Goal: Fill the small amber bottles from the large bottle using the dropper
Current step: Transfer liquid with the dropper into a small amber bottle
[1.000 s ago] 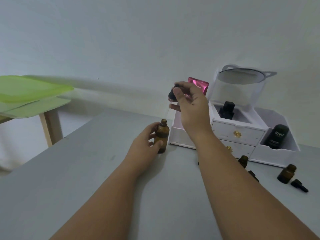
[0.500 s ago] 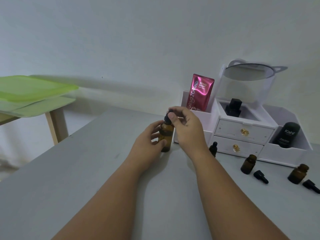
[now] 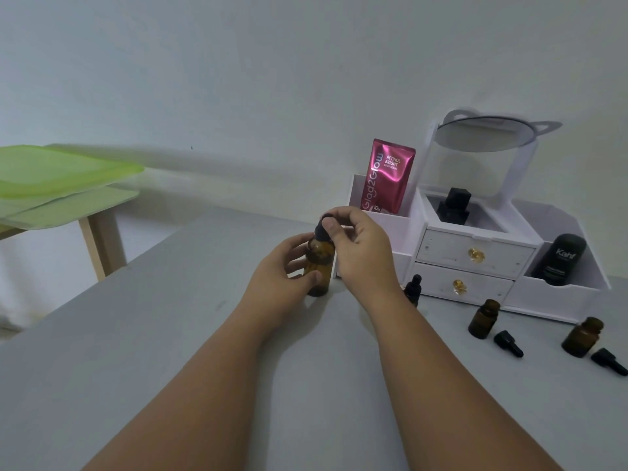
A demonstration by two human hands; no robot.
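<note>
The large amber bottle [image 3: 320, 266] stands upright on the grey table [image 3: 170, 334]. My left hand [image 3: 282, 273] grips its body. My right hand [image 3: 356, 246] pinches the black dropper bulb [image 3: 322, 229], which sits on the bottle's neck. A capped small amber bottle [image 3: 413, 289] stands just behind my right wrist. Two uncapped small amber bottles [image 3: 482, 319] [image 3: 581, 337] stand at the right, each with a black dropper cap [image 3: 508, 343] [image 3: 608, 361] lying beside it.
A white drawer organiser [image 3: 475, 260] stands against the wall, holding a pink sachet [image 3: 387, 176], a black bottle [image 3: 453, 207], a black tube [image 3: 560, 260] and a tilted mirror [image 3: 486, 136]. A wooden table with green covers [image 3: 51, 178] stands at the left.
My right hand came down with the dropper from above the large bottle and set it into the neck. My left hand kept hold of the bottle.
</note>
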